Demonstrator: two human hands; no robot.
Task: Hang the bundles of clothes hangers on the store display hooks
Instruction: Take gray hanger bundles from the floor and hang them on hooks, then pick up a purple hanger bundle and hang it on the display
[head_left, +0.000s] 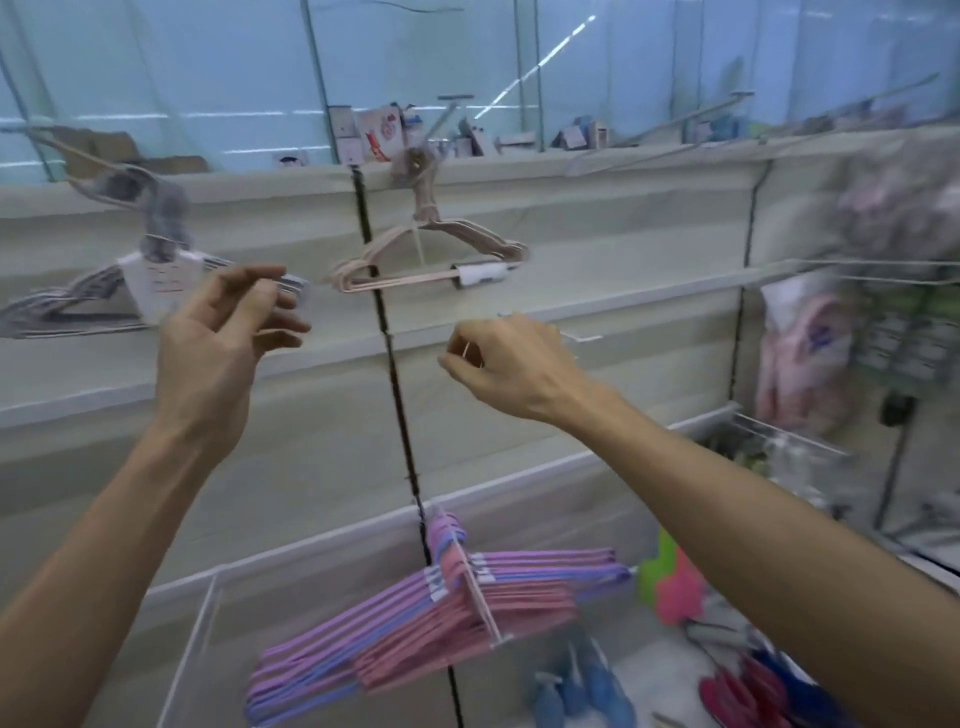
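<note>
A grey hanger bundle (78, 304) with a white label hangs from a hook at the upper left. My left hand (223, 338) is raised at the bundle's right end, thumb and curled fingers on either side of its tip; blur hides whether they pinch it. A beige hanger bundle (431, 254) hangs from a hook on the top rail in the centre. Just below it, my right hand (509, 369) has its fingers curled round a thin white display hook (582, 338) that sticks out of the wall panel. Pink and purple hanger bundles (441, 597) hang on a lower hook.
A black slotted upright (395, 374) runs down the panel between my hands. Boxes line the top shelf (363, 135). Packaged goods (800, 353) hang at the right. A wire basket edge (197, 649) sits at the lower left, with shoes and toys (670, 587) at the lower right.
</note>
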